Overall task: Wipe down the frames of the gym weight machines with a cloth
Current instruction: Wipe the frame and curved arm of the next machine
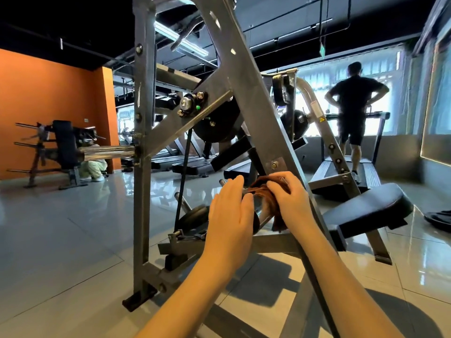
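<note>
A grey steel weight machine frame (246, 93) rises in front of me, with an upright post at the left and a slanted beam crossing to the lower right. My right hand (291, 203) grips a brown cloth (264, 191) wrapped around a chrome peg low on the slanted beam. Part of the cloth hangs down below the peg. My left hand (231, 217) rests curled over the peg's near end, beside the cloth, fingers touching it. A black weight plate (192, 217) sits just left of my left hand.
The machine's black padded seat (371, 207) juts out at the right. A person stands on a treadmill (366, 167) at the back right. A rack and bench (61, 147) stand by the orange wall. Black plates (439, 219) lie on the tiled floor at far right.
</note>
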{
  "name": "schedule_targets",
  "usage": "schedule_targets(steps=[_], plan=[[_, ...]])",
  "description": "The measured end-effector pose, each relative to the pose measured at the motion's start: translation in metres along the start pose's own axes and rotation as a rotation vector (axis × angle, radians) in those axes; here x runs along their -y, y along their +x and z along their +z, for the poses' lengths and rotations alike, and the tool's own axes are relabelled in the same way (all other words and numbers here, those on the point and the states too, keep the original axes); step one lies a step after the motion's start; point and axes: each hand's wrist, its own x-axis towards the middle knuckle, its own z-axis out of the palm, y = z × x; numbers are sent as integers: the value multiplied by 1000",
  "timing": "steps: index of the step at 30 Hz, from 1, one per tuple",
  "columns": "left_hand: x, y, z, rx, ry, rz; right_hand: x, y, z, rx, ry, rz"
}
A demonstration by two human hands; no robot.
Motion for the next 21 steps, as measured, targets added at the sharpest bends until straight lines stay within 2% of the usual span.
schedule_targets(steps=[2,4,9,11,15,21], plan=[[2,-1,0,-3,-7,12,9,-16,1,74,123,-44],[2,0,0,-10,-7,22,9,-18,-5,120,115,-97],[1,-1,-3,-1,39,13,-4,19,-7,-27,-108,-49],[1,-1,-2,-1,36,9,1,13,-3,-9,-63,-36],[6,0,-1,-9,-20,2,15,-24,-9,169,159,-135],[7,-7,-1,32,-47,-49,1,12,-12,21,-154,-8]])
